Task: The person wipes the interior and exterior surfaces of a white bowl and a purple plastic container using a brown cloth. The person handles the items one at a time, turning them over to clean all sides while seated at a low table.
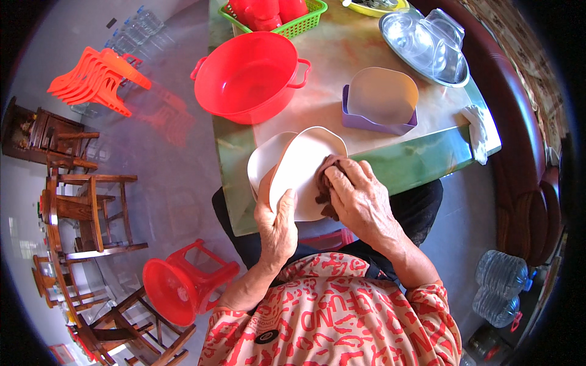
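A white rounded plate (pixel 304 169) is tilted up in my left hand (pixel 278 224), thumb on its face and fingers behind. My right hand (pixel 359 196) presses a bunched brown cloth (pixel 326 183) against the right side of that plate. Behind it, another white plate (pixel 267 158) lies at the near corner of the table, partly covered by the held one. Farther off stands a purple holder (pixel 380 122) with a pale rounded plate (pixel 382 95) standing in it; whether more plates are inside is hidden.
A large red two-handled basin (pixel 249 78) stands on the marbled table (pixel 316 103). Beyond it are a green basket (pixel 300 27) of red items, a yellow bowl (pixel 377 10) and a metal tray (pixel 458 82) of clear containers. A white cloth (pixel 477 132) drapes over the right edge. Red stools (pixel 169 290) are at left.
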Demonstrator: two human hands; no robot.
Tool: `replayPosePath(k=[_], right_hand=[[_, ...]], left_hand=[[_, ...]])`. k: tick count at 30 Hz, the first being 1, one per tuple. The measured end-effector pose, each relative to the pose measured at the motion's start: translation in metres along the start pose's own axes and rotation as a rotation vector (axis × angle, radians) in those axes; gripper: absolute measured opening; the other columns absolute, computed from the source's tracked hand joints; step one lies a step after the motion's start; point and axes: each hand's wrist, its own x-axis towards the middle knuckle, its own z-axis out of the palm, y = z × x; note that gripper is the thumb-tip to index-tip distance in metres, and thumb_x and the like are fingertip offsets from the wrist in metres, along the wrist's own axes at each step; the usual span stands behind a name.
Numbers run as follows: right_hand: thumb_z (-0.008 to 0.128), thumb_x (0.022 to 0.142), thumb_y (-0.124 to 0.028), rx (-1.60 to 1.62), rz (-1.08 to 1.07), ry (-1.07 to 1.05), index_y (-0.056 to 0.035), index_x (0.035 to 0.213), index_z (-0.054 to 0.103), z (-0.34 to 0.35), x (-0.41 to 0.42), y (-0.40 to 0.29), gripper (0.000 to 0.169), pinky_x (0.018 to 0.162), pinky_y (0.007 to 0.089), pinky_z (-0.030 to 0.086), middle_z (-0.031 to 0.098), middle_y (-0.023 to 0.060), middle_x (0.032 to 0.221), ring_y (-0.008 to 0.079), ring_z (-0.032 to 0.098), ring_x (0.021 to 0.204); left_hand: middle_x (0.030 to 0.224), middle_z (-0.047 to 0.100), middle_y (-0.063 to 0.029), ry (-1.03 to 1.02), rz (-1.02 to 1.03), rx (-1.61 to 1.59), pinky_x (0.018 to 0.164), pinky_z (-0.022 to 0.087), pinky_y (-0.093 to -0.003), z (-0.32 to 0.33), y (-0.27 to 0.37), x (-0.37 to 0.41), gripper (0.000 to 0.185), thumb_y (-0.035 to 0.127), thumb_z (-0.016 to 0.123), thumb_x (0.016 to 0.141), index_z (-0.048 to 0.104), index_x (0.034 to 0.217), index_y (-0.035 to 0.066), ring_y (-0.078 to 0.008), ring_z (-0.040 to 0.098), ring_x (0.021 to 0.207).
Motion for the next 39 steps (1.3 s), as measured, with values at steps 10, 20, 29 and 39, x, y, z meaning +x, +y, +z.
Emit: replayPosePath(k=[10,20,29,39], right_hand=[[0.062,0.072,-0.009,-0.068,-0.053,0.013,-0.0034,0.107,0.060,0.004,0.003,0.014,0.035,0.073,0.0371,0.055,0.055,0.0138,0.106,0.0304,0.056,0.093],[0.062,0.073,-0.009,0.064,-0.079,-0.032,-0.0052,0.102,0.062,0.000,-0.005,0.000,0.029,0.076,0.0373,0.054,0.057,0.0125,0.102,0.0302,0.058,0.093],[0.063,0.073,-0.011,0.069,-0.134,0.008,-0.0068,0.105,0.061,0.000,0.000,0.005,0.032,0.071,0.0367,0.055,0.057,0.0116,0.108,0.0290,0.057,0.091],[0.062,0.072,-0.014,-0.034,-0.207,-0.043,-0.0047,0.097,0.062,0.001,0.001,0.002,0.026,0.083,0.0374,0.053,0.055,0.0102,0.099,0.0269,0.056,0.092]], left_hand=[[0.122,0.056,-0.0078,-0.026,0.033,0.108,0.098,0.040,-0.0303,-0.002,-0.004,0.000,0.037,0.005,0.052,0.096,0.049,0.132,-0.001,-0.0153,0.052,0.110],[0.123,0.055,-0.0081,0.026,-0.002,0.006,0.099,0.040,-0.0307,0.000,-0.006,0.003,0.038,0.002,0.048,0.096,0.048,0.134,0.000,-0.0159,0.051,0.112],[0.122,0.055,-0.0091,0.004,0.032,0.039,0.098,0.041,-0.0313,-0.001,-0.005,0.004,0.037,0.003,0.050,0.096,0.049,0.133,0.000,-0.0164,0.051,0.112],[0.125,0.054,-0.0097,0.023,0.033,-0.015,0.102,0.039,-0.0323,-0.006,-0.010,0.009,0.038,0.003,0.051,0.095,0.049,0.134,0.000,-0.0174,0.050,0.115]])
